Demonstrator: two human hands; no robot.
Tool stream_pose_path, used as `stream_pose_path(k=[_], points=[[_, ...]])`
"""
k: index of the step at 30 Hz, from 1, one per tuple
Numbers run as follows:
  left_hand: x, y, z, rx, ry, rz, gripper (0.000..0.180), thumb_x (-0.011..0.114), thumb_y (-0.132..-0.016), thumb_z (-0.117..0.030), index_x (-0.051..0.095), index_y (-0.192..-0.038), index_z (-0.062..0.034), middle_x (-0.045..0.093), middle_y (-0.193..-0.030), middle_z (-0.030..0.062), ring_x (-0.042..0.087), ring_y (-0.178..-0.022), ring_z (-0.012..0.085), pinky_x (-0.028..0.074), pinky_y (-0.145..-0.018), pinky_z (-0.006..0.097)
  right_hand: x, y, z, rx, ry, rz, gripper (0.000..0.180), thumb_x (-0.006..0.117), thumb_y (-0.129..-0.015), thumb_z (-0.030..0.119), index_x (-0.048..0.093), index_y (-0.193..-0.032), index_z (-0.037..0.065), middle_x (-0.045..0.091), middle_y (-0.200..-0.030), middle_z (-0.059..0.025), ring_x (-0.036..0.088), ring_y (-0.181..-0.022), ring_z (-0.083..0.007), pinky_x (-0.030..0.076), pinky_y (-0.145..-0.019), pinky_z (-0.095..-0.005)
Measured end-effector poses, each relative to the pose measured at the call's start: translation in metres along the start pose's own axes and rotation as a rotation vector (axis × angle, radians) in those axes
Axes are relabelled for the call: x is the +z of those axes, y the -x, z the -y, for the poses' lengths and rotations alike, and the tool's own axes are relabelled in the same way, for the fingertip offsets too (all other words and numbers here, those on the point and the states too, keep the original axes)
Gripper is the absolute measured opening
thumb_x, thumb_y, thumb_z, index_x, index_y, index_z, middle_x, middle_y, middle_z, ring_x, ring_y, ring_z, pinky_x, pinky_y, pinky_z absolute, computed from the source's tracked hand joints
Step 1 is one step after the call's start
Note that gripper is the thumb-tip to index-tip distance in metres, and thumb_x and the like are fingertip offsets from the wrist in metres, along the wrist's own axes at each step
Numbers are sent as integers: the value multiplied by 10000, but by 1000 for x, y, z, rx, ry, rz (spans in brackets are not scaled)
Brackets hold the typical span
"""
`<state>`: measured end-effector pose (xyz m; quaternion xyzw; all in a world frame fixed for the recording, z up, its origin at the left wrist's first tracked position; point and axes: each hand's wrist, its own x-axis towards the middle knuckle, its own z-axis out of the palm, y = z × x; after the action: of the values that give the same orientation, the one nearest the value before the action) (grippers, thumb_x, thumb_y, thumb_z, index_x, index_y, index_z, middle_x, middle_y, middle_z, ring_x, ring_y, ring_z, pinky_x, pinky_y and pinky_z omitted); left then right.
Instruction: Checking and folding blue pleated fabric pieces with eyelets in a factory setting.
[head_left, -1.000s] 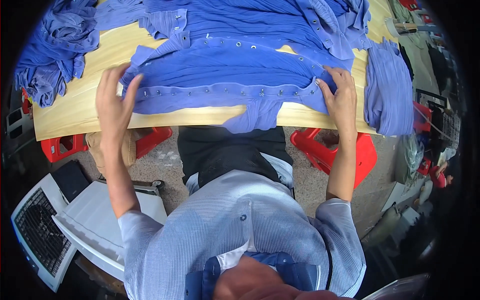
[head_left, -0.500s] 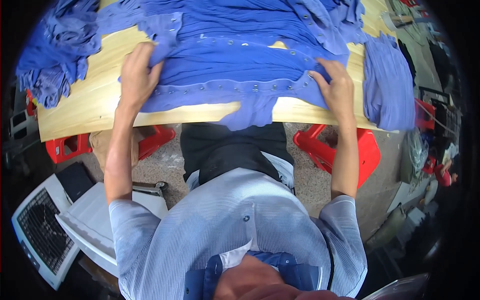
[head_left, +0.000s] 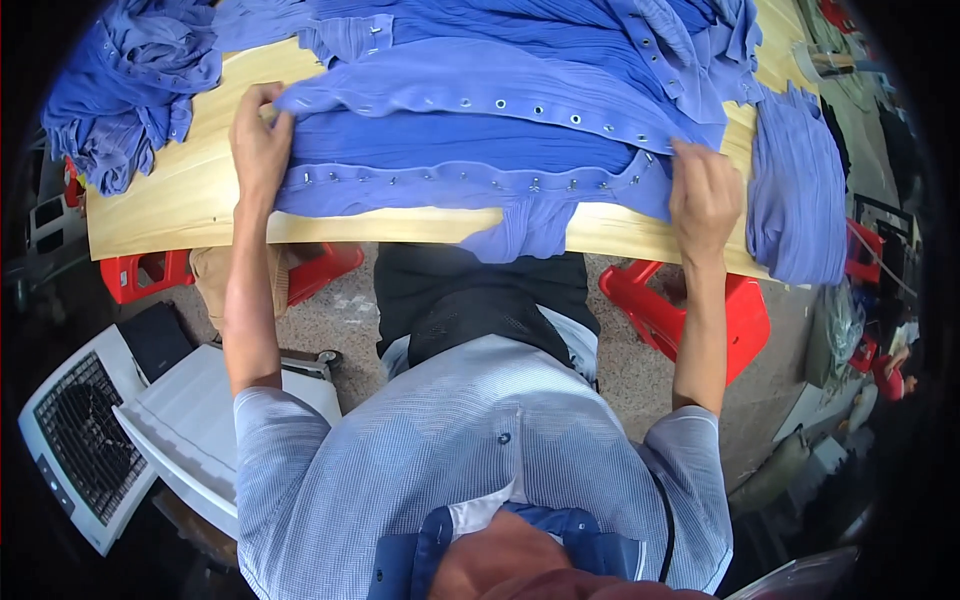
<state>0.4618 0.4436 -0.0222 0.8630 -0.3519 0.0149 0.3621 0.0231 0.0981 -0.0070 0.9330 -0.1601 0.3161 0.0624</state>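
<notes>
The blue crinkled-fabric garment (head_left: 470,141) lies on the pale wooden tabletop (head_left: 160,212), stretched between the hands: the left hand (head_left: 262,152) pinches its raised eyelet-studded edge (head_left: 520,108) at one end, the right hand (head_left: 706,200) at the other.

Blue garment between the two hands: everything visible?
The blue garment looks thin and crinkled, spread on the pale table, far boundary unclear. Its upper strip carries ring-like eyelets, its lower strip small metallic studs. The left hand pinches the upper strip's left end, the right hand its right end. A flap overhangs the table's near edge.
</notes>
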Motion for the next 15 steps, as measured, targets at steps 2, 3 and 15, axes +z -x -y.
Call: stream_pose_path(k=[2, 3, 15], points=[[-8, 5, -5, 52, -163, -120, 334, 734, -966, 2, 691, -1297, 3, 746, -1259, 185, 717, -1203, 363, 545, -1078, 442, 4, 11, 4, 66, -68, 126, 243, 857, -879, 23, 817, -1115, 66, 789, -1072, -79, 730, -914, -244, 532, -771, -393], [-12, 10, -9, 136, -225, -190, 360, 741, -962, 5, 693, -1319, -8, 741, -1283, 185, 708, -1226, 362, 529, -1112, 445, 7, 15, 8, 184, -144, 61, 241, 865, -879, 39, 815, -1113, 60, 793, -1086, -92, 737, -948, -257, 540, -816, -390], [7, 58, -88, 583, -100, 476, 352, 873, -930, -330, 735, -1083, -44, 724, -1114, 89, 686, -1065, 318, 516, -953, 423, -11, -4, 32, -30, -410, 257, 449, 987, -760, 309, 609, -815, 74, 715, -981, -92, 713, -1129, -312, 453, -1142, -567]])
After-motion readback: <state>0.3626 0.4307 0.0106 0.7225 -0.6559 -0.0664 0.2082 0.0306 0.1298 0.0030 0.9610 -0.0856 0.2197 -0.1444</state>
